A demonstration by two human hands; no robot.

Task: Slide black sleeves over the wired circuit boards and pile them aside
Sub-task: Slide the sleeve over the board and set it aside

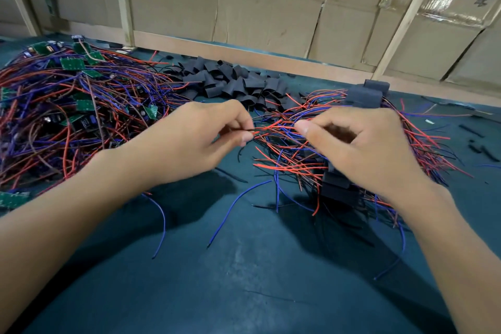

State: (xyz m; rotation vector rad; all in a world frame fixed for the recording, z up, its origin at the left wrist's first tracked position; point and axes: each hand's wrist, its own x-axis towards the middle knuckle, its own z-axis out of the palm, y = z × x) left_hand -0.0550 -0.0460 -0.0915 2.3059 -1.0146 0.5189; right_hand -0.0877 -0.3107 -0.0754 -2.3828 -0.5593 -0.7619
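Taking the heap of loose black sleeves (233,84) at the far middle of the dark green table (244,274) as the landmark: well to its left lies a broad tangle of unsleeved circuit boards (73,64), small green boards buried among red, blue and purple wires, the mass reaching the sleeves' left edge and running off the picture's left side. One more green board (12,199) lies apart, at the near left edge of the table.

Nearer than the sleeves and slightly left of them is the left hand (195,135), its fingers curled, thumb and forefinger pinching the end of a thin dark wire (245,131) that points toward the right. A few loose blue wires (235,206) trail over the bare table nearer still.

Right of the sleeves spreads the pile of finished boards (363,96), black-sleeved blocks with red and blue leads fanning out; some blocks sit at its far side, others (339,187) at its near side. The right hand (363,149) hovers over this pile, nearer than the sleeves and to their right, fingers curled with the thumb tip toward the left hand; whether it grips any wire cannot be told, as the fingertips are hidden under the palm.

Further right of the sleeves, small black offcuts (477,141) lie scattered on the table. Behind the sleeves stands a wall of cardboard boxes (271,16) framed by pale wooden battens
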